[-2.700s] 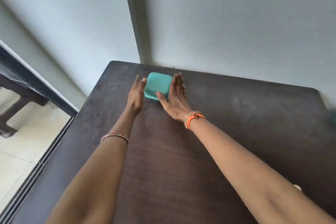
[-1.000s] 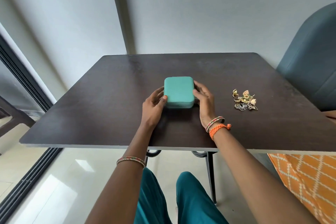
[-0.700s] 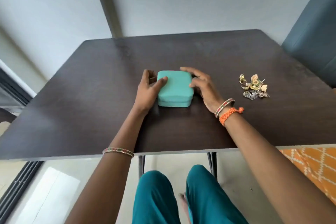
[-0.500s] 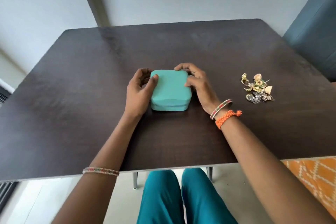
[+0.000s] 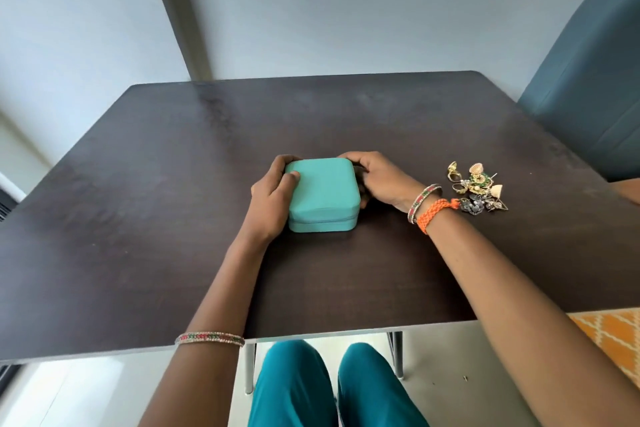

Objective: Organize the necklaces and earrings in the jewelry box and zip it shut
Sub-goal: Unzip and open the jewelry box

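- Jewellery, a small heap of gold and silver earrings and rings [image 5: 476, 189], lies on the dark brown wooden table [image 5: 138, 218], just right of the right wrist.
- A blue padded chair [image 5: 588, 80] stands at the table's far right corner.
- The teal, rounded square zip-up jewelry box [image 5: 322, 196] sits shut mid-table; its contents are hidden.
- The left hand [image 5: 273, 199] grips its left side, thumb on the lid.
- The right hand [image 5: 379, 180] curls round its far right corner.
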### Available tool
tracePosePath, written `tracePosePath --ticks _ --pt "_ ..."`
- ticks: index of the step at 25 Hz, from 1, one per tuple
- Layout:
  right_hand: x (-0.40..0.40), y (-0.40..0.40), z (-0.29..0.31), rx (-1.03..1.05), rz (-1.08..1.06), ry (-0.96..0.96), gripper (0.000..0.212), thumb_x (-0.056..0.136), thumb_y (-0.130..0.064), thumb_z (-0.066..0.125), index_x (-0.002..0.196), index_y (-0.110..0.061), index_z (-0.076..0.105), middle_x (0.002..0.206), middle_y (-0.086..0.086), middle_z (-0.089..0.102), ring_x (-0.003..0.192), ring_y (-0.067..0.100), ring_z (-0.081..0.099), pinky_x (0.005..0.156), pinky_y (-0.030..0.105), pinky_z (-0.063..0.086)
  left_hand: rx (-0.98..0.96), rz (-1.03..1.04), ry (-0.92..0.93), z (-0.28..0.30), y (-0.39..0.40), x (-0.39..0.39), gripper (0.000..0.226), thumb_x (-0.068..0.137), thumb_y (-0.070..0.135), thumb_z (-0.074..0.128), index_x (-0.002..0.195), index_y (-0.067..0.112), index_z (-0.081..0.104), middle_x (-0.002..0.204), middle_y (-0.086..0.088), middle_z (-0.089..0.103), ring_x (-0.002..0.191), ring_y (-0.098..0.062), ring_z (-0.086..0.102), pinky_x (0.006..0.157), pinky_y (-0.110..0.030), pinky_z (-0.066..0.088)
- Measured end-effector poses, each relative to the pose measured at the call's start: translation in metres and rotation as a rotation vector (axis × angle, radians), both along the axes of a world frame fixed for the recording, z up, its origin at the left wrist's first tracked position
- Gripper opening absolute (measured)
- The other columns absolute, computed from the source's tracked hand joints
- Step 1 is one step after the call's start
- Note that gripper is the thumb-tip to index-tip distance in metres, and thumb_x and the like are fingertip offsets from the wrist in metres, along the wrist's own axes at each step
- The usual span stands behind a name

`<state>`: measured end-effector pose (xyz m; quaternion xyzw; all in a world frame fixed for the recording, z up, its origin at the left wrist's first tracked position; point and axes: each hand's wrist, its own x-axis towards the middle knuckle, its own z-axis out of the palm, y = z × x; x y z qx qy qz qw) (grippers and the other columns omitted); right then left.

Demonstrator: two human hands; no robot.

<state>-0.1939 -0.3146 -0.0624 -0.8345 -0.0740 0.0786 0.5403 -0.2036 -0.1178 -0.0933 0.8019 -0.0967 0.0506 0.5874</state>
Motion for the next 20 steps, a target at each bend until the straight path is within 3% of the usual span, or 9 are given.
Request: tracePosePath --ticks 3,9,16,20 --pt "0.005 0.000 0.000 -0.044 0.003 -0.016 0.032 0.097 0.005 0.029 0.100 -0.008 0.058 0.065 0.007 0.051 0.042 0.006 0.047 0.038 0.020 0.043 -0.018 -0.019 0.024 0.000 0.000 0.000 0.027 0.082 0.036 0.040 0.103 0.029 0.055 0.101 0.001 0.061 0.095 -0.018 0.052 0.089 -0.042 0.043" --pt "0.000 0.009 -0.007 -0.136 -0.152 -0.242 0.021 0.093 -0.001 0.040 0.087 -0.007 0.058 0.062 0.001 0.058 0.031 0.004 0.046 0.033 0.022 0.036 0.017 -0.036 0.047 0.005 -0.003 -0.002 0.030 0.082 0.039 0.042 0.107 0.025 0.052 0.101 0.003 0.060 0.090 -0.013 0.052 0.078 -0.028 0.041" --pt "0.005 0.005 -0.007 -0.004 -0.117 -0.108 0.029 0.095 0.004 0.038 0.099 -0.004 0.065 0.068 0.000 0.060 0.036 0.000 0.047 0.035 0.018 0.036 -0.009 -0.024 0.030 0.006 -0.004 -0.001 0.028 0.080 0.033 0.042 0.102 0.019 0.052 0.090 0.008 0.056 0.082 -0.011 0.048 0.073 -0.029 0.039" --pt "0.002 0.005 -0.008 0.098 -0.254 -0.144 0.022 0.094 0.002 0.048 0.086 -0.007 0.067 0.079 0.007 0.065 0.039 0.005 0.053 0.037 0.021 0.042 0.000 -0.004 0.023 0.003 -0.005 0.001 0.027 0.080 0.032 0.042 0.100 0.018 0.051 0.089 0.008 0.056 0.081 -0.011 0.047 0.074 -0.031 0.039"
